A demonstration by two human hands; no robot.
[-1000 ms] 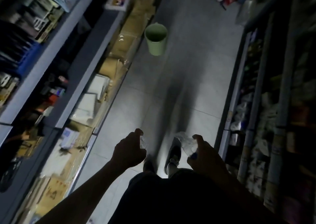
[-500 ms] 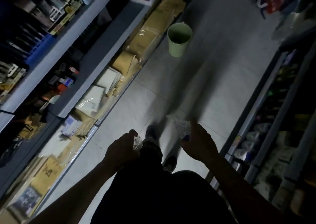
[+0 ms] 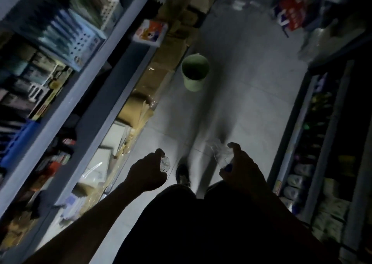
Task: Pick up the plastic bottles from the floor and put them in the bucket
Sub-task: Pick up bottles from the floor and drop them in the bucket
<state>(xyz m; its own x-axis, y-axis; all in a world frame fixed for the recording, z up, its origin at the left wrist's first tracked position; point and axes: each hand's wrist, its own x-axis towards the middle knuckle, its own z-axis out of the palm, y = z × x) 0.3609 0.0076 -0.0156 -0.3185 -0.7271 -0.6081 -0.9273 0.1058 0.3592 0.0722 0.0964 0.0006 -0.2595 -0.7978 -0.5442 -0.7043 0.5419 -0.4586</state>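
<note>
Head view: I log left hand [image 3: 147,175] grasping a crumpled bottle [image 3: 165,164], axis unclear. Right hand [image 3: 241,169] grasps a clear bottle [image 3: 218,153], base pointing far. Bucket [image 3: 194,72] upright, far along the open floor [image 3: 241,82] between shelves [image 3: 84,94].

You look down a narrow, dimly lit shop aisle with a pale grey tiled floor [image 3: 251,66]. On your left runs a grey shelving unit [image 3: 94,94] stocked with boxed goods, with brown cardboard boxes [image 3: 161,70] and flat white packages [image 3: 112,138] lined along its base. On your right stands a darker shelf rack [image 3: 322,142] holding packaged goods, details lost in shadow. At the far end sits a red-and-white package [image 3: 291,13], blurred
</note>
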